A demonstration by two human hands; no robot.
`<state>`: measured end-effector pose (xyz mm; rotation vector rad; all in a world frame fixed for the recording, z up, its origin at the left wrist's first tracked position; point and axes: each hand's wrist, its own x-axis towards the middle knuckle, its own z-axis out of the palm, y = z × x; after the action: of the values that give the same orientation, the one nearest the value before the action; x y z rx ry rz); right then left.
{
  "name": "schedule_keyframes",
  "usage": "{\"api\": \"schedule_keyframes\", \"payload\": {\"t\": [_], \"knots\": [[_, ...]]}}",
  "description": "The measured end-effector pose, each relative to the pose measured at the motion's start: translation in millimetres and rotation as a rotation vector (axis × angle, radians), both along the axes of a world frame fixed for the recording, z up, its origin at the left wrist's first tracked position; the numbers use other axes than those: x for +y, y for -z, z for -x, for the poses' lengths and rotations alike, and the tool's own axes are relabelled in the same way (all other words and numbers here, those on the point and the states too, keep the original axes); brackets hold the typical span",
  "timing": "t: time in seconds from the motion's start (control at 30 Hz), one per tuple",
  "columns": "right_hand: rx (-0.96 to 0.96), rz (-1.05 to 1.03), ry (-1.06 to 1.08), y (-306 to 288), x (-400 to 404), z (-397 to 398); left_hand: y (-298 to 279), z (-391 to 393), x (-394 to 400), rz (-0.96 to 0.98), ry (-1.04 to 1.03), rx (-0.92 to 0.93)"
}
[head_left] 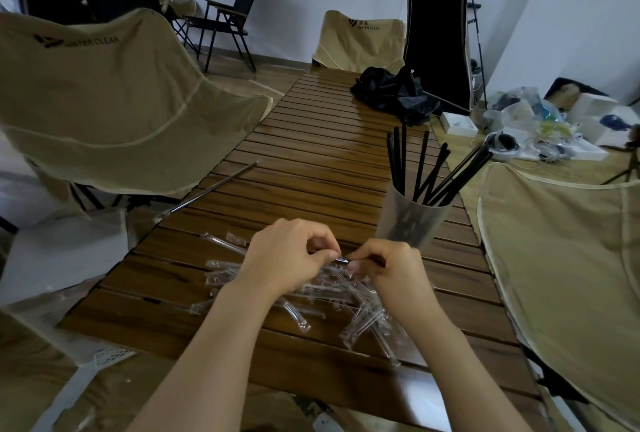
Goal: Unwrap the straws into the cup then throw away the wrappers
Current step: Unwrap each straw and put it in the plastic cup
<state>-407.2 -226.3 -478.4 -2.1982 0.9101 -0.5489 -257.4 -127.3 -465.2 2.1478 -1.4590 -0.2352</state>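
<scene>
My left hand (289,255) and my right hand (391,267) meet over the table's near half and pinch a wrapped black straw (342,260) between their fingertips. Only a short dark stub of it shows between the hands. Under and around them lies a heap of clear plastic wrappers (349,310). A translucent cup (410,220) stands just right of my hands, holding several bare black straws (424,171) that fan out of its top. One more wrapped straw (211,190) lies diagonally on the table's left edge.
The slatted wooden table (311,154) runs away from me. A crumpled black bag (394,92) sits at its far end. Beige camp chairs (104,102) flank both sides. Boxes and plastic clutter (530,126) cover the floor at the right.
</scene>
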Motion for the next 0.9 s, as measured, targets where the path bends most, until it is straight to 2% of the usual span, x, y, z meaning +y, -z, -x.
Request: {"api": "schedule_keyframes", "payload": {"t": [0.13, 0.33, 0.5, 0.63, 0.73, 0.9], "knots": [[-0.029, -0.046, 0.098, -0.7, -0.8, -0.4, 0.3, 3.5, -1.0, 0.033, -0.015, -0.056], [-0.024, 0.034, 0.091, 1.5, -0.4, 0.4, 2.3, 11.7, -9.2, 0.109, -0.048, -0.164], [-0.117, 0.014, 0.129, 2.3, 4.2, -0.1, -0.7, 11.3, -9.1, 0.159, -0.006, -0.176], [-0.191, -0.039, 0.202, 4.1, 6.2, -1.8, -3.2, 13.6, -10.7, 0.148, -0.012, -0.157], [-0.152, -0.077, 0.196, 3.8, 4.1, -2.4, -3.0, 13.1, -10.3, 0.149, 0.003, -0.139], [-0.124, -0.132, 0.141, -0.1, -1.2, -0.7, -1.3, 7.2, -5.8, 0.124, 0.068, -0.005]]}}
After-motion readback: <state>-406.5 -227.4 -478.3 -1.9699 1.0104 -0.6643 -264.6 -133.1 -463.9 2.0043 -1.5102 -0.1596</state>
